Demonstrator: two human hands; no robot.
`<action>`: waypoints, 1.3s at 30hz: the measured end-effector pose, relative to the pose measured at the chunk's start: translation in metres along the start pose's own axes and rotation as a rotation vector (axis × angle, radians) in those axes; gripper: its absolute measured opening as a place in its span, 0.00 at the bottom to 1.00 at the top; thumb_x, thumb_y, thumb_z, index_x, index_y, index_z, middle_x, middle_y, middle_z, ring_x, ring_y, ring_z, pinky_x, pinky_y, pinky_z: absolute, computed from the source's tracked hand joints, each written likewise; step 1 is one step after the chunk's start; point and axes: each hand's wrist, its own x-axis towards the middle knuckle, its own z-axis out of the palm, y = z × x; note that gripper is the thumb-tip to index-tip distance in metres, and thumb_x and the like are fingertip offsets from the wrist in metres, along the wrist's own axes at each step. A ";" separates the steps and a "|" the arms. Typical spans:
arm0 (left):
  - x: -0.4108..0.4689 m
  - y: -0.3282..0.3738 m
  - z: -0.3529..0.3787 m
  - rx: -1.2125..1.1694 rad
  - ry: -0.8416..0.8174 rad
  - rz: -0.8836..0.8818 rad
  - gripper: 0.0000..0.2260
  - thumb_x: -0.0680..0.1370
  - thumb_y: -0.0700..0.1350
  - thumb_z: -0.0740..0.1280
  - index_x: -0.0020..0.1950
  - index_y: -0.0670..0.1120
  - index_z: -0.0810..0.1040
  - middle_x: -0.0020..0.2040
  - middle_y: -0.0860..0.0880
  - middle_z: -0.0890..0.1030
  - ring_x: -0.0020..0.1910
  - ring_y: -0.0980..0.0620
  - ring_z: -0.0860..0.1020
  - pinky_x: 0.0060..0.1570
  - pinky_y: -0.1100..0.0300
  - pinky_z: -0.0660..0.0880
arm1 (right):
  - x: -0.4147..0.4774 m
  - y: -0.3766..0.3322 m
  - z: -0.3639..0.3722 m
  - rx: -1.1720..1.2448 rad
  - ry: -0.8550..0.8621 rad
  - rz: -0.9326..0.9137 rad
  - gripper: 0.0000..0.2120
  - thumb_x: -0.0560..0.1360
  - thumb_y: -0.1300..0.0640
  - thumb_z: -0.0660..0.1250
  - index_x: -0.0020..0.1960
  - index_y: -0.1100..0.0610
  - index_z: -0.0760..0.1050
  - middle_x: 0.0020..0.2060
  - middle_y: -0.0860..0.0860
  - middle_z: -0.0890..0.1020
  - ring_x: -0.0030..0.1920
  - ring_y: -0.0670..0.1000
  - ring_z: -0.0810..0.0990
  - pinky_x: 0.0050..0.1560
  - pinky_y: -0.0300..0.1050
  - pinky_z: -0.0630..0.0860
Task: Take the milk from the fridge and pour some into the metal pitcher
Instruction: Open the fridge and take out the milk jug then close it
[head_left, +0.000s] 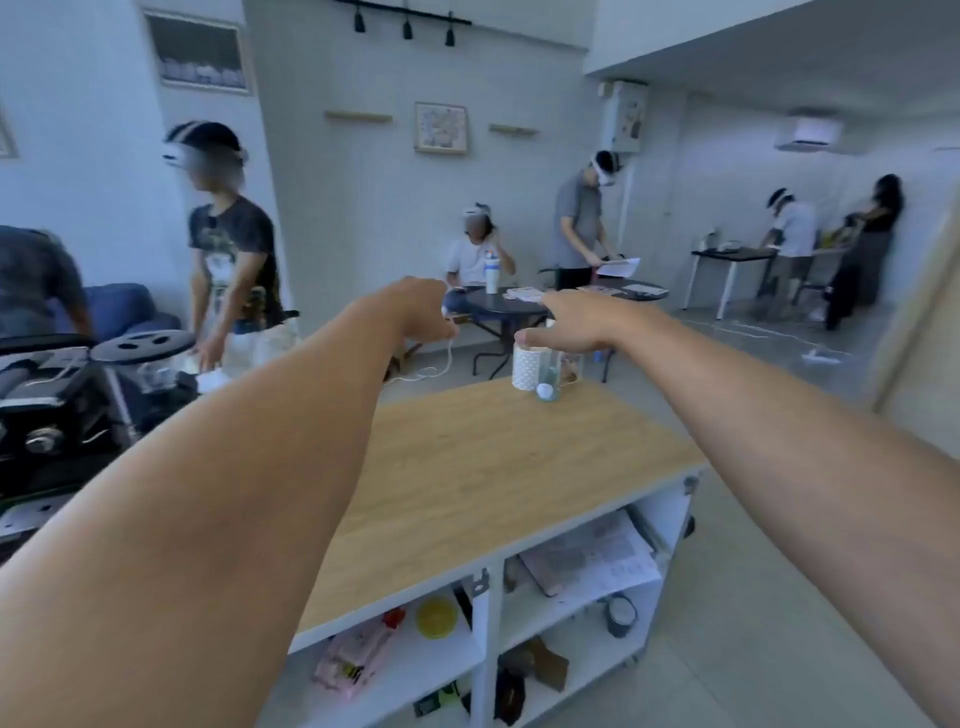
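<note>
Nothing here can be read: the papers on the lower shelf and the framed pictures on the wall are too blurred for any words.

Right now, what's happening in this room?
A person stretches both bare arms forward over a wooden-topped counter. The left hand is curled like a fist; the right hand hangs loosely above a white dotted cup. Neither holds milk or a pitcher; no fridge shows. Others in headsets work at tables behind.
</note>
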 end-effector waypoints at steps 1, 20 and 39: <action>0.005 0.012 0.002 -0.012 -0.008 0.035 0.29 0.79 0.55 0.67 0.76 0.43 0.67 0.74 0.42 0.72 0.72 0.40 0.70 0.70 0.47 0.69 | -0.009 0.010 -0.002 -0.008 -0.004 0.029 0.32 0.76 0.35 0.61 0.66 0.59 0.69 0.63 0.57 0.76 0.59 0.58 0.75 0.48 0.49 0.68; 0.002 0.331 0.030 -0.078 -0.094 0.512 0.34 0.79 0.57 0.67 0.79 0.41 0.62 0.79 0.42 0.66 0.77 0.41 0.65 0.73 0.51 0.64 | -0.261 0.238 -0.030 -0.044 -0.068 0.638 0.42 0.77 0.33 0.59 0.79 0.59 0.54 0.78 0.56 0.59 0.76 0.57 0.60 0.72 0.52 0.61; -0.040 0.601 0.069 -0.150 -0.228 1.016 0.37 0.80 0.56 0.67 0.82 0.43 0.55 0.81 0.42 0.62 0.78 0.41 0.63 0.75 0.48 0.63 | -0.472 0.336 -0.033 0.036 -0.051 1.218 0.42 0.77 0.34 0.59 0.80 0.58 0.52 0.79 0.53 0.57 0.77 0.55 0.58 0.74 0.53 0.58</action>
